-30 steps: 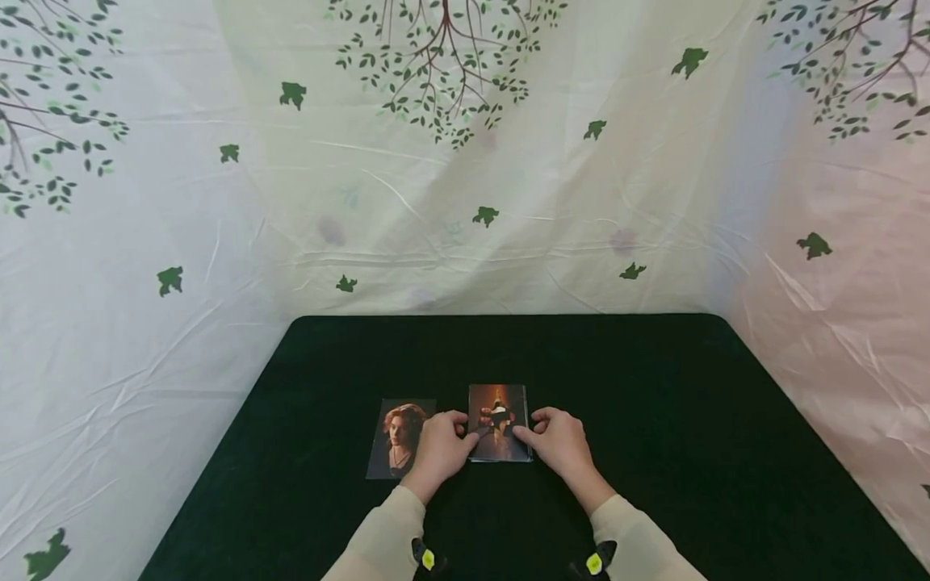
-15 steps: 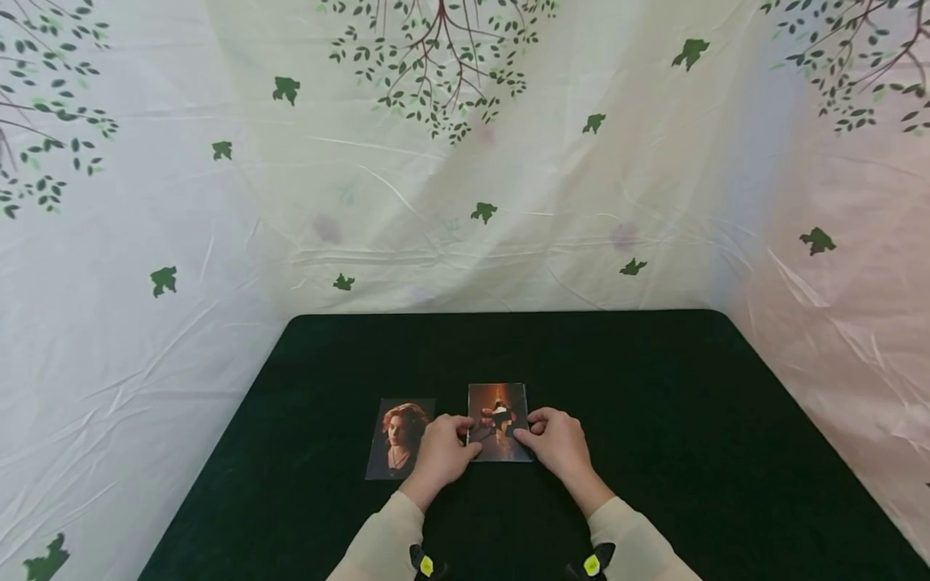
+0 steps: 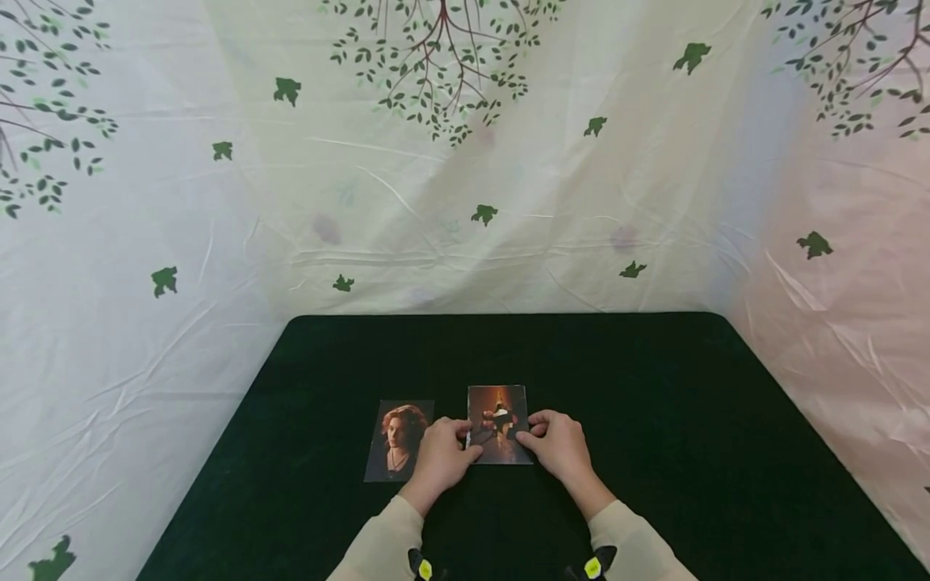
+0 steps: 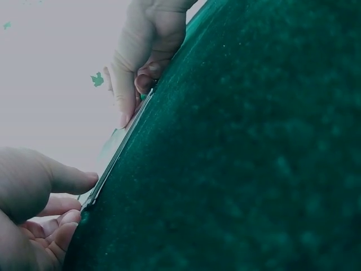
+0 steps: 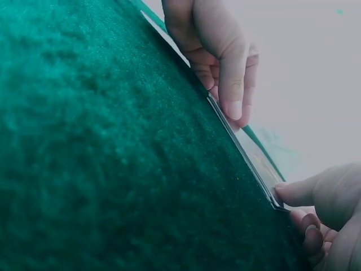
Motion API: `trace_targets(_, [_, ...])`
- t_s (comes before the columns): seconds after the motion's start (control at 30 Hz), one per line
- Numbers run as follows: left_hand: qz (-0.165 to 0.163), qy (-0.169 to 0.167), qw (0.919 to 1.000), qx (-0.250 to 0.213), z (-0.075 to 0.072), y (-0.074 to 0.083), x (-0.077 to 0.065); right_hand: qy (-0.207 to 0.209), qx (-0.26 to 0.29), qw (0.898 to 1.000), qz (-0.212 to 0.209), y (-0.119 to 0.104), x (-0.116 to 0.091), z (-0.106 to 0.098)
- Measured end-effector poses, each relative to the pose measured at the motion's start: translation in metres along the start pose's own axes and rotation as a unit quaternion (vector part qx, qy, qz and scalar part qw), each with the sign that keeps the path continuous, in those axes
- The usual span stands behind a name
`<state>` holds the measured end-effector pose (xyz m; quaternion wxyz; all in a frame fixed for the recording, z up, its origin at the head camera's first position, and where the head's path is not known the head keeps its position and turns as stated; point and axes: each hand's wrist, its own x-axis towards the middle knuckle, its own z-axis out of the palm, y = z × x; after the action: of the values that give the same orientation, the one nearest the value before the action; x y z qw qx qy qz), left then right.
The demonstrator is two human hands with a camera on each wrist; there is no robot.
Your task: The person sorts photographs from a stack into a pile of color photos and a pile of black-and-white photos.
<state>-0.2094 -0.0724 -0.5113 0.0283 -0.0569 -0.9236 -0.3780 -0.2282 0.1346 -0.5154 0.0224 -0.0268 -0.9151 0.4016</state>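
Note:
A small stack of photo cards (image 3: 498, 403) lies on the dark green table; its top picture shows a figure against an orange glow. My left hand (image 3: 440, 457) grips the stack's left edge, thumb on the top card and fingers curled at the side. On the opposite edge, my right hand (image 3: 561, 442) holds it the same way. The layered edge of the stack (image 5: 242, 149) shows in the right wrist view, and my left thumb (image 4: 76, 179) presses its corner in the left wrist view. A separate portrait card (image 3: 385, 452) lies left of the stack, partly hidden behind my left hand.
Dark green cloth covers the table (image 3: 654, 371), which has rounded far corners. Behind and on both sides hangs a pale curtain (image 3: 407, 194) printed with leaves and branches.
The left fingers and thumb have come slightly rightward onto the stack's edge. Its cards look more evenly lined up along the bottom. The portrait card stays in place.

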Motion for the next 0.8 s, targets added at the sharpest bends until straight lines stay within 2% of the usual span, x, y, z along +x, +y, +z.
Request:
trace_targets(0.13, [-0.005,0.000,1.0000,-0.001,0.0002,0.0006,-0.0003,0.005,0.008,1.000,0.006,-0.0005,-0.0004,0.0006])
trace_targets(0.33, [-0.012,0.001,0.9999,-0.004,0.0003,0.0013,-0.0005,0.005,0.048,0.998,0.027,-0.0014,0.0002,-0.0004])
trace_targets(0.57, [-0.005,0.004,1.0000,0.000,0.0002,-0.0002,-0.0001,-0.015,0.102,0.993,0.064,-0.0020,0.0020,-0.0018])
trace_targets(0.8, [-0.012,0.000,0.9999,-0.003,0.0003,0.0008,-0.0006,-0.052,0.154,0.982,0.094,-0.0038,0.0032,-0.0059])
